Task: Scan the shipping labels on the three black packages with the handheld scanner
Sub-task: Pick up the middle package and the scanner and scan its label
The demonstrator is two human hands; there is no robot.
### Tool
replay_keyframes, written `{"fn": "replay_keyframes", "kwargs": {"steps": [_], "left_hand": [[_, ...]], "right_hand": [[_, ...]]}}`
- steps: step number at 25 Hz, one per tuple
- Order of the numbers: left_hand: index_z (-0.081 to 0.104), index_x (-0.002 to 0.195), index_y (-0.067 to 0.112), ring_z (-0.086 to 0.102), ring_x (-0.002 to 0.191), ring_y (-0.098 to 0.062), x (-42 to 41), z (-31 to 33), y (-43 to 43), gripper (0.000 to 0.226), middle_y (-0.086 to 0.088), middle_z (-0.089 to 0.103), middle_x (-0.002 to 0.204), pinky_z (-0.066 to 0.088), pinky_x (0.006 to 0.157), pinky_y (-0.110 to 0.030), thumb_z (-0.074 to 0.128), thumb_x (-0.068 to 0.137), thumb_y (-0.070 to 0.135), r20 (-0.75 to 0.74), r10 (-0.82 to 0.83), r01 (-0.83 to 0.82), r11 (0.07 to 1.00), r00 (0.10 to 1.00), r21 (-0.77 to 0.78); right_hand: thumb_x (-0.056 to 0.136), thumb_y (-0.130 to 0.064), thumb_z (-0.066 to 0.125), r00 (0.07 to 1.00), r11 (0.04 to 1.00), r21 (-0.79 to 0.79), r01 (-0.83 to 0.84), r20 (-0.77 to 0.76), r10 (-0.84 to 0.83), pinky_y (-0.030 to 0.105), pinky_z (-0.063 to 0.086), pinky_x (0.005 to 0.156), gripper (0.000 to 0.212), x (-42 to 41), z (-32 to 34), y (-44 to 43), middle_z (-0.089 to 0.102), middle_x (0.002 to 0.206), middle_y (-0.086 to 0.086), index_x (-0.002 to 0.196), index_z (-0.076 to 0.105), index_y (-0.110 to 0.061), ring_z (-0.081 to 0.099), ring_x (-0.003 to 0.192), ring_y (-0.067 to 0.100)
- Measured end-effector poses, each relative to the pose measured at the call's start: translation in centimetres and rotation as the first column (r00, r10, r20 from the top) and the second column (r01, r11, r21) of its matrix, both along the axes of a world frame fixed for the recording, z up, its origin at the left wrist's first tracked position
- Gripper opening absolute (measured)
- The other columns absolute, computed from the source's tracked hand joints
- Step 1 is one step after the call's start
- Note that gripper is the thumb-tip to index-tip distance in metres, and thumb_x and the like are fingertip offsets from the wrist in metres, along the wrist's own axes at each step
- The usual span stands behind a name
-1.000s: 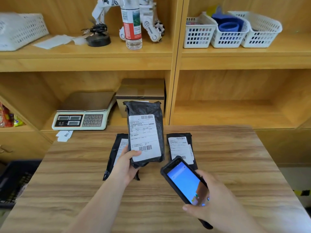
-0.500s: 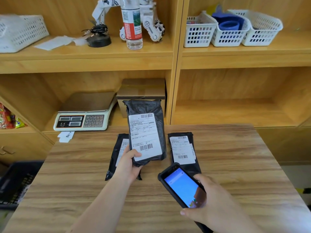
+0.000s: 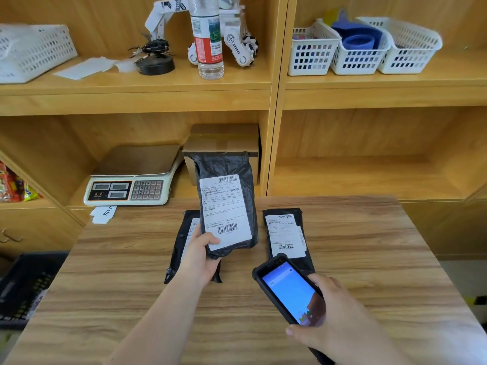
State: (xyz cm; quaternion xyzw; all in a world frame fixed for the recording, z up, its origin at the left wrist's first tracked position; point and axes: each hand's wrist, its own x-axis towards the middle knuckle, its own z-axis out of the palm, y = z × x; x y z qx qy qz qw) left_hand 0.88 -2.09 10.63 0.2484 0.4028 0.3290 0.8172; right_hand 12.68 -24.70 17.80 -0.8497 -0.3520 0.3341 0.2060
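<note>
My left hand (image 3: 200, 255) grips the bottom of a black package (image 3: 226, 169) and holds it upright above the table, its white shipping label (image 3: 225, 210) facing me. A second black package (image 3: 180, 243) lies flat on the table behind that hand, mostly hidden. The third black package (image 3: 286, 233) lies flat to the right, label up. My right hand (image 3: 340, 317) holds the black handheld scanner (image 3: 288, 289), its blue screen lit, its top end over the lower end of the third package and pointing towards the packages.
The wooden table (image 3: 369, 259) stands against a wooden shelf unit. A weighing scale (image 3: 131, 188) and a cardboard box (image 3: 224, 140) sit on the low shelf behind. Above are a water bottle (image 3: 208, 35) and white baskets (image 3: 361, 46). A dark crate (image 3: 23, 285) stands at the left.
The scanner has drawn back towards me and slightly right. The held package stays upright in my left hand, nearly in the same place.
</note>
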Motion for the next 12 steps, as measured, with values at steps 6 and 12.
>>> {"fn": "replay_keyframes", "kwargs": {"steps": [6,12], "left_hand": [[0.064,0.112,0.025,0.060,0.115,-0.034,0.02,-0.58,0.02,0.060,-0.009,0.070,0.119,0.052,0.083,-0.041,0.034,0.082,-0.017,-0.026,-0.003,0.003,1.000,1.000,0.004],[0.064,0.113,0.026,0.060,0.115,-0.033,0.19,-1.02,-0.11,0.061,-0.009,0.069,0.120,0.051,0.091,-0.044,0.035,0.082,-0.017,-0.021,0.008,-0.008,1.000,1.000,-0.017]], "right_hand": [[0.042,-0.067,0.071,1.000,1.000,-0.001,-0.022,0.001,0.022,0.026,0.051,0.081,0.104,0.18,0.00,0.10,0.050,0.105,-0.018,0.134,0.033,-0.039,0.060,0.084,-0.002],[0.045,-0.064,0.072,1.000,0.999,0.032,-0.002,-0.001,0.002,0.024,0.051,0.079,0.103,0.49,-0.21,-0.11,0.053,0.100,-0.018,0.136,0.032,-0.039,0.062,0.080,-0.002]]}}
